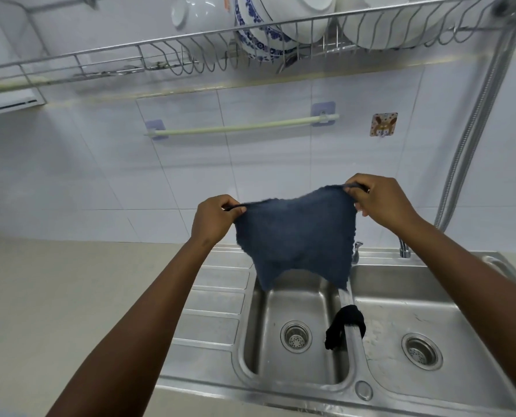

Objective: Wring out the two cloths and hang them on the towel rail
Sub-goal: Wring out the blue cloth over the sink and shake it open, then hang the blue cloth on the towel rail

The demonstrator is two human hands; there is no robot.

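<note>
Above the double sink (401, 299), left hand (213, 221) and right hand (381, 203) each pinch a top corner of the blue cloth (295, 239), stretched crosswise below the towel rail (241, 127), its body hanging downward.

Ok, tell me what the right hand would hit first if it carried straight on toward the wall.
Probably the bare wall tiles. The right hand, gripping the blue cloth, sits right of the towel rail, so it looks likely to miss that; depth is unclear.
</note>
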